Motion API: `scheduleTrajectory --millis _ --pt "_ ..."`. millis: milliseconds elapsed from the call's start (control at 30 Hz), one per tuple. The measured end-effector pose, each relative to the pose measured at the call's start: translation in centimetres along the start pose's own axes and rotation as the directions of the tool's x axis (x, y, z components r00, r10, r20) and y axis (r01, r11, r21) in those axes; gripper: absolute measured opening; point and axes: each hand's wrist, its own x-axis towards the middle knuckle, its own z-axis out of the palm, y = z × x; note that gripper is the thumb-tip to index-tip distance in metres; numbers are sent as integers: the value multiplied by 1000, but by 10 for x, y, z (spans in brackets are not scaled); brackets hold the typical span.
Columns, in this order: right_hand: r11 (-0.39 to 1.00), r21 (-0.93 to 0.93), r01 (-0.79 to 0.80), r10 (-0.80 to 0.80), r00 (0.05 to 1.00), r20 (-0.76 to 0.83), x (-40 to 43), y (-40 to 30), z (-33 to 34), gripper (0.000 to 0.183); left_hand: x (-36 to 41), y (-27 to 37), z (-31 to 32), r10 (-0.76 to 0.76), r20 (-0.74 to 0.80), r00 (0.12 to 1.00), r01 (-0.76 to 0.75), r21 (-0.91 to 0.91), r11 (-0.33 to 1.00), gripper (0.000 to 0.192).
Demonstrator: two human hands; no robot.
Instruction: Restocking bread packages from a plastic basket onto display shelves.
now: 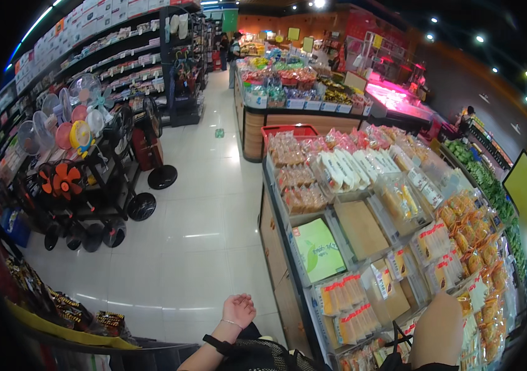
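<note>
My left hand point(240, 310), with a thin bracelet and a black strap at the wrist, is held over the tiled floor point(198, 278) with its fingers curled and nothing visible in it. My right forearm or elbow shows at the lower right, over the display of packaged bread; my right hand is out of view. Before me on the display stand packs of sliced bread with red and white wrappers point(344, 295), a green box point(318, 250), a brown cardboard box point(361, 229), white-wrapped packs point(337, 171) and orange-wrapped round pastries point(472, 227).
The wooden side point(275, 250) of the display borders the aisle on the right. Electric fans point(66, 180) crowd a rack on the left, with round bases point(162, 177) on the floor. Dark wrapped goods point(64, 306) lie lower left. Farther off are a sweets counter point(300, 116) and people point(235, 53).
</note>
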Motion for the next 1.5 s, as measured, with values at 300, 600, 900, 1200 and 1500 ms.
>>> scheduleTrajectory --millis 300,600,900,1200,1500 --pt "980 193 -43 47 999 -19 5 24 18 26 19 39 17 -131 149 980 128 34 991 14" --pt "978 193 -81 66 994 86 54 164 60 26 79 184 32 -33 66 997 36 -39 999 13" --pt "983 154 -98 52 959 280 122 332 95 25 145 350 67 78 -11 997 -79 -107 991 12" --pt "957 207 -201 107 913 393 131 520 129 26 254 434 72 43 346 937 -17 -78 997 17" --pt "717 694 -72 64 997 38 93 719 135 22 368 558 199 174 161 972 -164 -72 984 16"
